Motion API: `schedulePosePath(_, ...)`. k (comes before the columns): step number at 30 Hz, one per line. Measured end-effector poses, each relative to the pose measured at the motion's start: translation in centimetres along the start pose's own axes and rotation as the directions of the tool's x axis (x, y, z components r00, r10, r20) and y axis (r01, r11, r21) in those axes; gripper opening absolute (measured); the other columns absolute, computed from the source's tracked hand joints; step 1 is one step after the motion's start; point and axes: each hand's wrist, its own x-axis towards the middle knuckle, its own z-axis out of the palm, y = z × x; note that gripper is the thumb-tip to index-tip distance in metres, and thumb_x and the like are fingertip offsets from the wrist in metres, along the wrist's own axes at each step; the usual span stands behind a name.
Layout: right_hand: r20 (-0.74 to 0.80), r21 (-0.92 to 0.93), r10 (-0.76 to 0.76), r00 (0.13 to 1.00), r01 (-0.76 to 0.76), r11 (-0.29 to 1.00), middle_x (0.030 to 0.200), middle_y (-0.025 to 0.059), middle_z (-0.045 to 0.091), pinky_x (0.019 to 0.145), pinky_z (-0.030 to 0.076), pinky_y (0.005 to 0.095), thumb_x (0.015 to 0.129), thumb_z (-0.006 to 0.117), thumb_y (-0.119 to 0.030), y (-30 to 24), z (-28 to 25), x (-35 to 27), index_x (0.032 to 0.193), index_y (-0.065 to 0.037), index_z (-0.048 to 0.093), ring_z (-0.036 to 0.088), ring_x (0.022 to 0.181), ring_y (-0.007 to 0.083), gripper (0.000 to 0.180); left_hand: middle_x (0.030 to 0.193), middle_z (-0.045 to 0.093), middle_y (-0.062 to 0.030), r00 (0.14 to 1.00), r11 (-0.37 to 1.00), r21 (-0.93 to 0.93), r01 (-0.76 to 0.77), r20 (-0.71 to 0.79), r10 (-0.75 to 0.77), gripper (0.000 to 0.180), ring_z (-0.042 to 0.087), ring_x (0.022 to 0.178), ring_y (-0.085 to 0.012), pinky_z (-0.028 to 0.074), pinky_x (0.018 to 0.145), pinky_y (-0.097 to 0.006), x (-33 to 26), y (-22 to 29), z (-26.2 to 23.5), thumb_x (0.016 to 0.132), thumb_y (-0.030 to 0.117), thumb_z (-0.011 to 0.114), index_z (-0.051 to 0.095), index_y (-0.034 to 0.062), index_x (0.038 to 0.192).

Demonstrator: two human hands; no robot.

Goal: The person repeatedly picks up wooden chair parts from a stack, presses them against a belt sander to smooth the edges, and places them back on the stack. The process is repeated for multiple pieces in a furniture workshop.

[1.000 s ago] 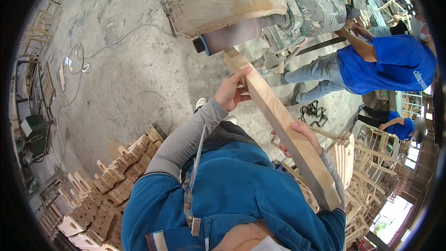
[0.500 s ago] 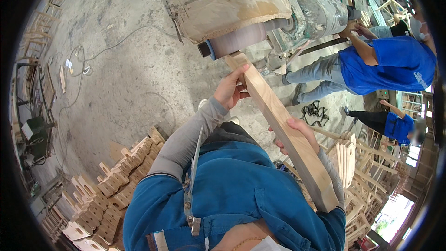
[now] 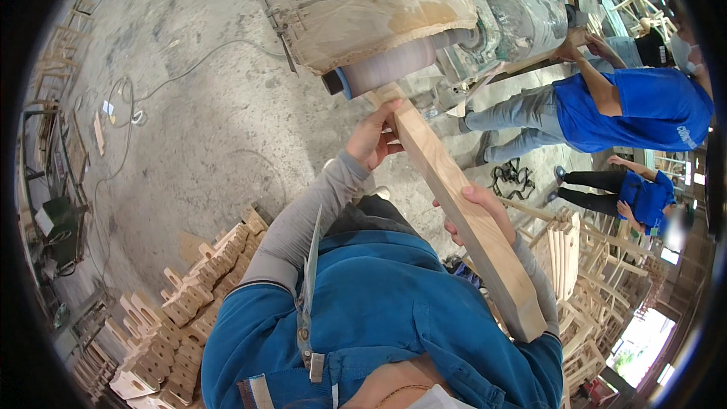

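I hold a long pale wooden plank point(image 3: 454, 197) slanting away from my chest. Its far end touches the grey sanding drum point(image 3: 390, 68) of a big dusty machine point(image 3: 363, 0). My left hand point(image 3: 372, 138) grips the plank near that far end, thumb on top. My right hand point(image 3: 478, 210) holds it from below at mid-length, fingers curled over the edge. The near end sticks out past my right elbow. My blue vest and grey sleeves fill the lower middle.
Stacks of small cut wooden parts point(image 3: 182, 318) lie on the concrete floor at my left. Wooden frames point(image 3: 575, 257) stand at the right. A person in a blue shirt point(image 3: 628, 106) works at the machine's far side; another crouches point(image 3: 636, 193) behind. Cables point(image 3: 129, 106) trail left.
The plank's far end has stayed at the drum while my view has shifted slightly; my hands keep the same grip.
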Motion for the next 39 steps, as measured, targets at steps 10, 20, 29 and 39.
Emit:
schedulePosePath(10, -0.004, 0.012, -0.026, 1.0, 0.026, 1.0, 0.098, 0.0177, 0.052, 0.04, 0.049, 0.0304, 0.081, 0.055, -0.031, 0.4, 0.0, -0.6, 0.123, 0.003, 0.033, 0.057, 0.06, 0.02, 0.058, 0.105, 0.051, -0.0095, 0.999, 1.0, 0.026, 0.006, 0.041, -0.007, 0.059, 0.057, 0.094, -0.0231, 0.048, 0.082, -0.039, -0.7, 0.4, 0.7, 0.079, 0.049, 0.061, 0.046, 0.0065, 0.117)
schedulePosePath(20, 0.022, 0.038, -0.043, 0.999, 0.042, 0.998, 0.101, 0.0222, 0.051, 0.041, 0.05, 0.0307, 0.081, 0.057, -0.029, 1.0, 0.3, -2.1, 0.123, 0.003, 0.031, 0.057, 0.062, 0.0216, 0.06, 0.104, 0.052, -0.0098, 0.999, 0.999, -0.015, 0.032, 0.023, -0.031, 0.054, 0.057, 0.092, -0.0248, 0.049, 0.08, -0.04, -1.9, 0.0, 1.1, 0.081, 0.044, 0.061, 0.048, 0.004, 0.114)
schedulePosePath(29, 0.083, 0.108, -0.03, 0.996, 0.021, 0.994, 0.102, 0.0216, 0.05, 0.043, 0.052, 0.0364, 0.08, 0.059, -0.027, 1.3, -0.5, 0.4, 0.125, 0.001, 0.028, 0.059, 0.066, 0.025, 0.062, 0.104, 0.051, -0.0096, 0.999, 0.999, 0.011, 0.034, 0.03, -0.034, 0.054, 0.057, 0.093, -0.0235, 0.049, 0.081, -0.039, -0.3, 0.6, 0.0, 0.081, 0.045, 0.06, 0.047, 0.0058, 0.114)
schedulePosePath(39, 0.039, 0.036, -0.05, 0.998, 0.049, 0.998, 0.102, 0.0208, 0.05, 0.044, 0.051, 0.0341, 0.08, 0.06, -0.029, 1.3, -0.7, -0.5, 0.123, 0.002, 0.03, 0.058, 0.065, 0.0236, 0.061, 0.092, 0.049, -0.0067, 1.0, 1.0, -0.031, 0.003, 0.022, -0.002, 0.05, 0.055, 0.084, -0.021, 0.05, 0.074, -0.04, -1.0, 0.5, 1.1, 0.079, 0.043, 0.063, 0.051, 0.0041, 0.109)
